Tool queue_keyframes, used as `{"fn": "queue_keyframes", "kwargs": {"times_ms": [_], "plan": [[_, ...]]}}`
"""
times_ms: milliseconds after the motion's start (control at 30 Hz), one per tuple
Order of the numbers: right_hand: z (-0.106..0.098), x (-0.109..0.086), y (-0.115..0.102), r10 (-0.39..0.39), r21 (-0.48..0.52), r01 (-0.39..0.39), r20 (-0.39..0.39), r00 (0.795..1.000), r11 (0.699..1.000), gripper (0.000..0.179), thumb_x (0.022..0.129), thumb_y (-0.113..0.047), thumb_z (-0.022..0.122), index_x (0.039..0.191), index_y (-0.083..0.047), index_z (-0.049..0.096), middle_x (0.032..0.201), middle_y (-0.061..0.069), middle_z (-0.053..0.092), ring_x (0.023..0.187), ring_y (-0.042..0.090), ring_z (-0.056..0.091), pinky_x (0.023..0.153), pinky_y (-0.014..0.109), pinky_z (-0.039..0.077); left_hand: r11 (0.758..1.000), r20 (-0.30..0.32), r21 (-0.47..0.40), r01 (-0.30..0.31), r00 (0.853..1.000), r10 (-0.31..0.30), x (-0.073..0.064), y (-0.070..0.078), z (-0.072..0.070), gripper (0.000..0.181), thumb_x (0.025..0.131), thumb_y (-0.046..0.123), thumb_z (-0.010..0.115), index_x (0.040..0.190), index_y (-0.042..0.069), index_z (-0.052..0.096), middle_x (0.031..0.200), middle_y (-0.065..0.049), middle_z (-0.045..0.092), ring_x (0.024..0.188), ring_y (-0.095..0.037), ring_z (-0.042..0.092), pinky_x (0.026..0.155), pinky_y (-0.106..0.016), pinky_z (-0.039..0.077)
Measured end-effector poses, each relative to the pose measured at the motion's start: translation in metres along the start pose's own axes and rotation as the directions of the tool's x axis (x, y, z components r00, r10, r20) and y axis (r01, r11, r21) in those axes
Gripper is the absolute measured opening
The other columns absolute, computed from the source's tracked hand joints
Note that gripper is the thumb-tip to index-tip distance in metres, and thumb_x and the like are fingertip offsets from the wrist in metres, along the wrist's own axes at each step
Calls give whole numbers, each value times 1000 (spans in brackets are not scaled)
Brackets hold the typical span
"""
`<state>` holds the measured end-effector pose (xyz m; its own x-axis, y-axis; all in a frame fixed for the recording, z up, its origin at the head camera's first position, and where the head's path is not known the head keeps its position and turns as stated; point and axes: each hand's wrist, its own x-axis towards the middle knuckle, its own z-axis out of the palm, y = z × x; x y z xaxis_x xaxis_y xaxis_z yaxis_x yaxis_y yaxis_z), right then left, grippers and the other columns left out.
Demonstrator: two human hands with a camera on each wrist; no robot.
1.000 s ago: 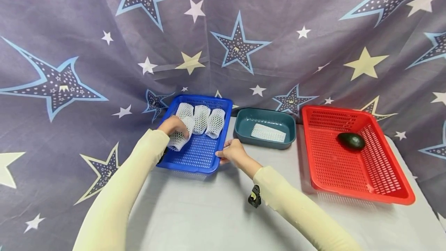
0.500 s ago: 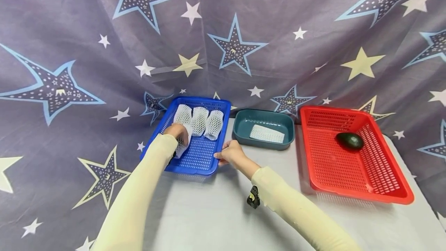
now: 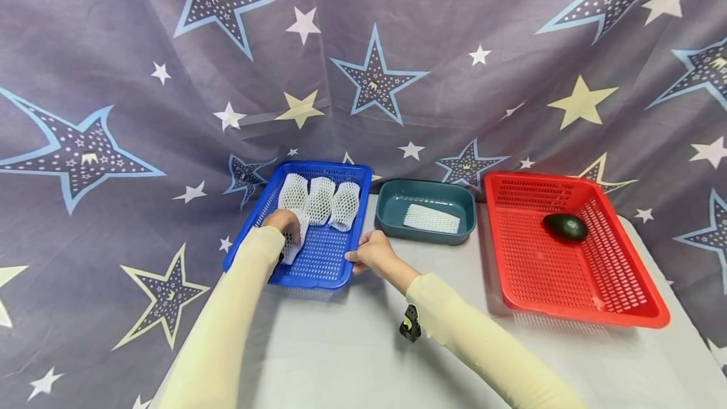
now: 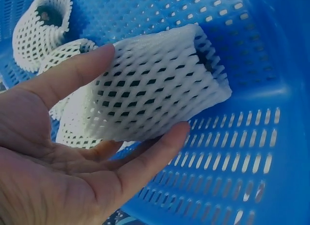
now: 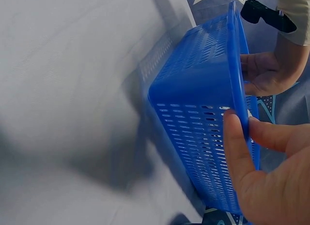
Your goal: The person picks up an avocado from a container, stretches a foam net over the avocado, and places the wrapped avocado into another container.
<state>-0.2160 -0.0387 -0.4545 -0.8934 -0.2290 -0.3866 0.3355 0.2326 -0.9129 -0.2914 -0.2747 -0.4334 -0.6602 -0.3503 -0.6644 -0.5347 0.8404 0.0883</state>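
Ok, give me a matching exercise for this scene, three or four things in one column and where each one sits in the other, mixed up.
Things:
1. avocado
2. flat foam net
3. left hand
4. right hand

Places:
A. grips the blue basket's rim
B. in the teal tray
C. in the red basket
D. holds a foam net sleeve over the blue basket

Pairs: 1-C, 2-B, 3-D, 4-A

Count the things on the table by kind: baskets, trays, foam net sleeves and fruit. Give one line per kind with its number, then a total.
Baskets: 2, the blue basket and the red basket
Trays: 1, the teal tray
Foam net sleeves: 5, with 4 in the blue basket (one held by the left hand) and 1 flat sleeve in the teal tray
Fruit: 1, the avocado
Total: 9
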Motion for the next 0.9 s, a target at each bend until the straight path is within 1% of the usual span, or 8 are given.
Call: {"fn": "queue_keyframes", "kwargs": {"times_ms": [67, 167, 400, 500, 567, 600, 800, 900], "plan": [[0, 0, 1, 1, 1, -1, -1, 1000, 1000, 27, 82, 13, 75, 92, 5, 51, 76, 7, 54, 49, 14, 60, 65, 38, 64, 1000, 34, -2, 1, 999, -1, 2, -1, 1, 80, 78, 11, 81, 143, -14, 42, 152, -28, 40, 130, -32, 47, 113, -41, 47], [0, 0, 1, 4, 3, -4, -1, 1000, 1000, 27, 83, 13, 75, 94, 7, 51, 76, 7, 54, 50, 15, 60, 59, 32, 63, 1000, 117, -6, 12, 993, -11, 28, -6, 7, 93, 79, 13, 79, 151, -12, 27, 156, -27, 34, 134, -32, 43, 116, -42, 43], [0, 0, 0, 7, -2, -7, 2, 1000, 1000, 27, 83, 13, 75, 96, 10, 52, 75, 7, 54, 49, 14, 59, 66, 37, 64, 998, 128, 34, 53, 990, -58, 174, -35, 20, 102, 64, 20, 90, 145, -13, 36, 145, -28, 42, 121, -33, 51, 100, -41, 54], [-1, 0, 0, 10, 1, -10, 0, 1000, 1000, 26, 83, 13, 75, 93, 7, 51, 76, 7, 54, 51, 15, 60, 75, 43, 64, 997, 145, 27, 73, 986, -76, 190, -35, 22, 100, 70, 19, 87, 146, -14, 32, 144, -29, 41, 121, -34, 50, 102, -42, 53], [-1, 0, 0, 10, 5, -10, -2, 1000, 1000, 27, 83, 13, 75, 89, 4, 50, 76, 7, 53, 52, 16, 61, 79, 47, 63, 994, 150, 24, 103, 983, -106, 179, -29, 20, 99, 70, 17, 86, 147, -12, 31, 143, -27, 43, 120, -33, 50, 100, -42, 53], [-1, 0, 0, 11, 7, -11, -2, 1000, 1000, 29, 83, 13, 75, 86, 2, 49, 76, 7, 53, 52, 16, 62, 79, 47, 62, 994, 152, 16, 108, 982, -109, 160, -25, 17, 98, 70, 15, 86, 147, -13, 33, 141, -28, 45, 119, -33, 51, 99, -42, 54], [-1, -1, 0, 4, -11, -4, -8, 1000, 1000, 36, 83, 11, 76, 79, -5, 45, 72, 6, 52, 48, 14, 59, 77, 47, 63, 999, 10, -10, 40, 999, -40, 6, 2, -2, 82, 76, 15, 81, 142, -16, 42, 148, -32, 44, 133, -39, 47, 112, -45, 46], [-1, -2, 1, -7, -35, 7, -6, 1000, 999, 36, 83, 10, 77, 77, -6, 45, 69, 5, 52, 47, 14, 59, 75, 46, 63, 997, -107, 72, 20, 994, -12, -36, 14, -3, 82, 81, 25, 80, 143, -14, 43, 150, -33, 42, 137, -42, 42, 115, -44, 41]]}}
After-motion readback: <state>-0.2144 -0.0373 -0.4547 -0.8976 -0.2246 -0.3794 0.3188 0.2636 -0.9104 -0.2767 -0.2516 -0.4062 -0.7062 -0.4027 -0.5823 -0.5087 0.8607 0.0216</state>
